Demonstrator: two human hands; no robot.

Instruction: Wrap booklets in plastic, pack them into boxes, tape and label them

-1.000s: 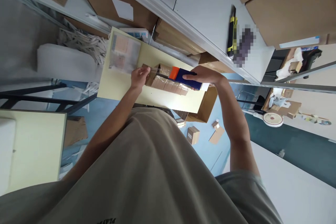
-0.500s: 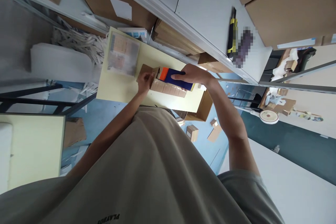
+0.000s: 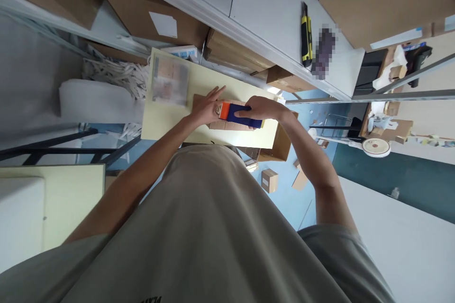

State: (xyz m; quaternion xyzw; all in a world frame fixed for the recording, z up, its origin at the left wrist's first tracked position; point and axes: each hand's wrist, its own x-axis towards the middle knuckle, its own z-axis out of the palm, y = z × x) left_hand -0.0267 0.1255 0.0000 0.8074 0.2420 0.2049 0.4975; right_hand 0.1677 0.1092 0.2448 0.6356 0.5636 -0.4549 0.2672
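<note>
My right hand (image 3: pixel 261 108) grips a dark blue, box-shaped thing with an orange band (image 3: pixel 239 113), thumb on top; its exact kind is unclear. Beneath it lies brown cardboard (image 3: pixel 229 125), mostly covered by the blue thing and my hands. My left hand (image 3: pixel 207 108) is at the orange end, fingers stretched out and apart, the palm by a small pale round part. Whether it touches that end, I cannot tell. All of this is over a pale yellow narrow table (image 3: pixel 199 75). A clear plastic bag with papers (image 3: pixel 170 80) lies on the table's left part.
A white shelf (image 3: pixel 270 9) runs above the table's far side, with a yellow-black utility knife (image 3: pixel 306 35) and large cartons (image 3: pixel 391 0) on it. An open carton (image 3: pixel 282 142) stands at the table's right end. A small box (image 3: pixel 269 180) sits on the blue floor.
My left hand has moved right and up from the cardboard's left end to the orange end, and its fingers have spread. My right hand still holds the blue thing. The view has shifted slightly.
</note>
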